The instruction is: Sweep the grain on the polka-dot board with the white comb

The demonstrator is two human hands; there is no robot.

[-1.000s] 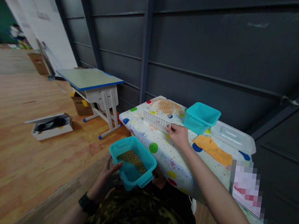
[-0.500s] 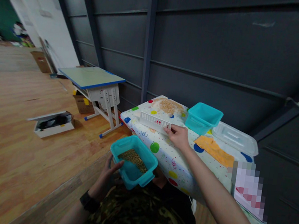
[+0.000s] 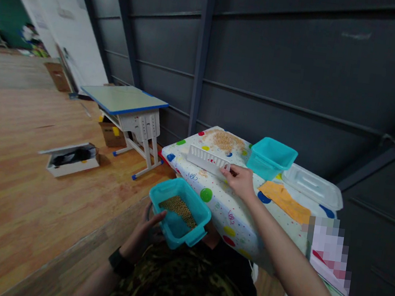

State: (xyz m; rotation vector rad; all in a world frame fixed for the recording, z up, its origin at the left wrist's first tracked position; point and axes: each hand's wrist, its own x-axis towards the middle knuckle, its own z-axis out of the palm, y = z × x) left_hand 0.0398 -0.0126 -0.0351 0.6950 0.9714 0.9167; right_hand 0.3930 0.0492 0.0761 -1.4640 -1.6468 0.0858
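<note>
My left hand point(image 3: 146, 231) grips the near corner of a teal plastic tub point(image 3: 179, 212) holding green-brown beans, held below the near edge of a table covered in a spotted cloth point(image 3: 225, 210). My right hand point(image 3: 240, 179) reaches over the cloth and pinches the end of a white slotted plastic strip point(image 3: 207, 159) lying on it. Beyond the strip lies a pile of tan grains point(image 3: 224, 140) on the cloth.
A second, empty teal tub point(image 3: 271, 158), a clear lid point(image 3: 312, 185) and an orange cloth point(image 3: 284, 200) sit on the table's far and right side. A blue-edged desk point(image 3: 125, 102) and an open white box point(image 3: 71, 158) stand on the wooden floor to the left. A dark wall is behind.
The view has shifted slightly; both hands keep their holds on the tub and the white strip, with almost no movement.
</note>
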